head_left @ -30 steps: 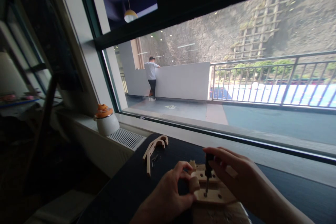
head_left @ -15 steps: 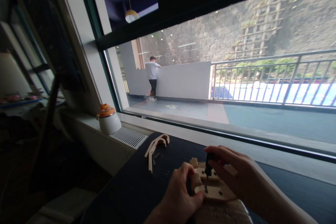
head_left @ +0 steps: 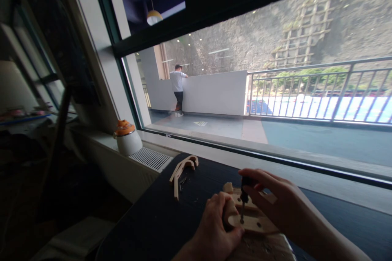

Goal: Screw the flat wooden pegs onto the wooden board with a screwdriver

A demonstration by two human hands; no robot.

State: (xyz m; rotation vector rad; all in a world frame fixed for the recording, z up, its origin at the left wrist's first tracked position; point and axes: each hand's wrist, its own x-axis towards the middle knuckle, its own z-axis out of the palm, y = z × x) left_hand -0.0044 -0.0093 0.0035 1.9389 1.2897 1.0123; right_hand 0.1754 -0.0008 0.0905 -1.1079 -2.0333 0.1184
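Wooden block (head_left: 249, 221) gripped by left hand (head_left: 214, 228) on its near-left side. Right hand (head_left: 275, 208) pinches screwdriver (head_left: 243, 200) upright over block. Curved wood pieces (head_left: 180, 170) lie far-left of block.

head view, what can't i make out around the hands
Head view:
Tip of the black-handled screwdriver: any screw there is too small to tell.
Pale drilled wooden block: left end covered by the left hand.
Speckled wooden piece below it: cut off by the bottom edge.
Screwdriver handle: wrapped by the right hand.
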